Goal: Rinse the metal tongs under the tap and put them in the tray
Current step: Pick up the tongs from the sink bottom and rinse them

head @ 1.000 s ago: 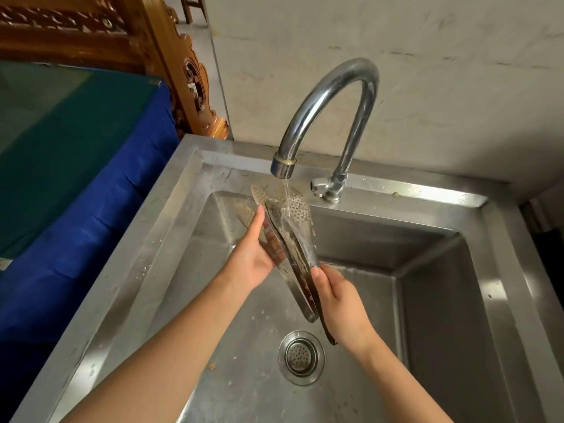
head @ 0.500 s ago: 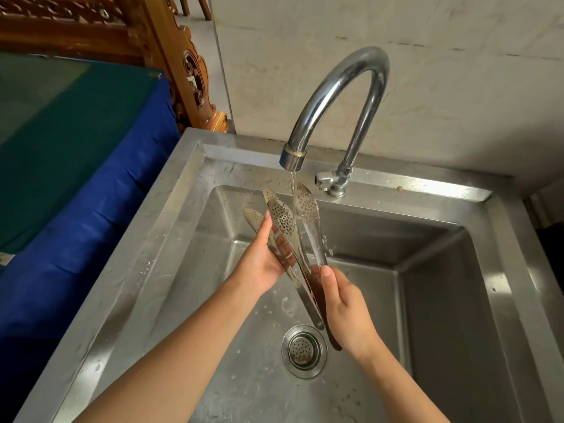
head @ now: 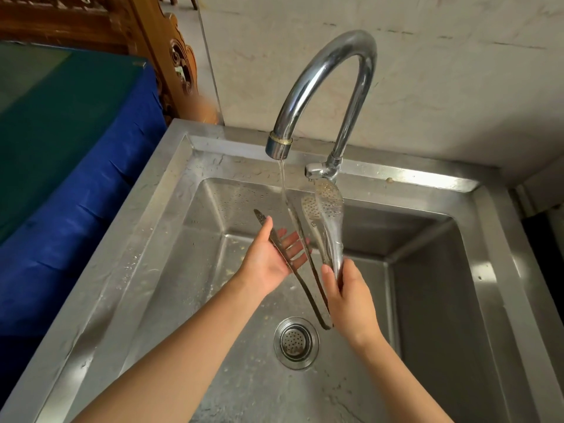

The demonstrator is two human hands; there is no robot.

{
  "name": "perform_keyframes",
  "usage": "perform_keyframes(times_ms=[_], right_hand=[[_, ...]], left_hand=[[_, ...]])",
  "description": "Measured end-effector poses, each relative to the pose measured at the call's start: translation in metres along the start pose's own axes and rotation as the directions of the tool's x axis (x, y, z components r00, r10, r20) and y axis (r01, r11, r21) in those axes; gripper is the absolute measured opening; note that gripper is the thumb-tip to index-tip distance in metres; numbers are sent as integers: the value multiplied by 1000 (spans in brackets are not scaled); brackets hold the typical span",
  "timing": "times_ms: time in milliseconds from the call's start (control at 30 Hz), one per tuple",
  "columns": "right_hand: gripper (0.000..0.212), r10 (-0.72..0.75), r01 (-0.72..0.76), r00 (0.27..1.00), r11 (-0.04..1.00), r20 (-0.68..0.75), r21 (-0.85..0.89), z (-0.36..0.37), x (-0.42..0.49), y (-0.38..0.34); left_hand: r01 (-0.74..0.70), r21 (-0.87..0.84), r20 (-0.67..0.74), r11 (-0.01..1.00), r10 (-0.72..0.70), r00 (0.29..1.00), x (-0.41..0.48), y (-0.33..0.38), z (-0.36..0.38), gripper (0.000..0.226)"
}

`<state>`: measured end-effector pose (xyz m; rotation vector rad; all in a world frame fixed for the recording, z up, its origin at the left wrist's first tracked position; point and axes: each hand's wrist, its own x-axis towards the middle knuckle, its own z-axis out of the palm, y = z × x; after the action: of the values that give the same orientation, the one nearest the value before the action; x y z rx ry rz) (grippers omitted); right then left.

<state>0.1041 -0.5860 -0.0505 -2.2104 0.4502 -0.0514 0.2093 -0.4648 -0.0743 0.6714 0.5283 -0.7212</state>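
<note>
Rinse step: tongs (head: 331,236) over the sink (head: 171,190), in the tap (head: 323,74) stream. Right hand (head: 351,297) fingers curl round the handle end; left hand (head: 271,257) fingers spread flat under one arm. Next, probably: lift out to the tray, which isn't in view.

Behind the stainless-steel sink (head: 171,166) rises a pale, mottled wall (head: 442,71) with faint dark streaks, evenly lit by soft light that glints off the sink's wet rim. Just left of the sink stands a surface draped in blue cloth (head: 76,215) with a dark green top (head: 45,117), and beyond it, near the sink's far left corner, is carved brown wooden furniture (head: 180,65). To the sink's right lies a narrow dark gap (head: 546,254).
</note>
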Motion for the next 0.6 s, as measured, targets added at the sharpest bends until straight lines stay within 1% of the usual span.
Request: perform_keyframes(times_ms=[33, 67, 133, 200, 300, 367, 433, 467, 500, 533, 600], right_hand=[[20, -9, 9, 1000, 999, 8, -31, 2, 1, 1], [26, -18, 19, 1000, 998, 23, -68, 3, 1, 1], [45, -33, 42, 998, 986, 60, -164, 6, 0, 0], [56, -53, 77, 994, 959, 91, -273, 9, 0, -3], [62, -84, 135, 987, 891, 134, -434, 12, -1, -6], [63, -110, 171, 983, 849, 150, -500, 17, -3, -9], [67, -140, 199, 979, 813, 149, -547, 21, -6, -13], [71, -158, 213, 977, 796, 145, -567, 22, -7, -15], [76, -190, 228, 973, 773, 128, -592, 24, -8, -18], [81, -232, 242, 968, 738, 100, -629, 25, -9, -20], [84, -310, 248, 950, 708, 24, -662, 27, -10, -23]], left_hand=[[1, 11, -13, 1000, -1, 1000, 0, -1, 0, 36], [3, 24, -19, 1000, -2, 1000, 0, -2, 1, 32], [-8, 46, -17, 999, 9, 1000, 1, -3, 0, 26], [-35, 61, -4, 997, 35, 999, 1, -2, -1, 25], [-80, 88, -3, 993, 80, 997, 1, 0, -2, 32], [-107, 35, 11, 994, 107, 994, -1, 0, -1, 40], [-126, -23, 49, 992, 127, 991, -3, 0, 0, 53], [-137, 2, 70, 991, 136, 988, -5, 0, 1, 63], [-147, 64, 84, 987, 141, 986, -5, 0, 2, 71], [-152, 121, 96, 981, 141, 985, -7, -1, 3, 75], [-165, 158, 111, 974, 148, 983, -9, 0, 5, 65]])
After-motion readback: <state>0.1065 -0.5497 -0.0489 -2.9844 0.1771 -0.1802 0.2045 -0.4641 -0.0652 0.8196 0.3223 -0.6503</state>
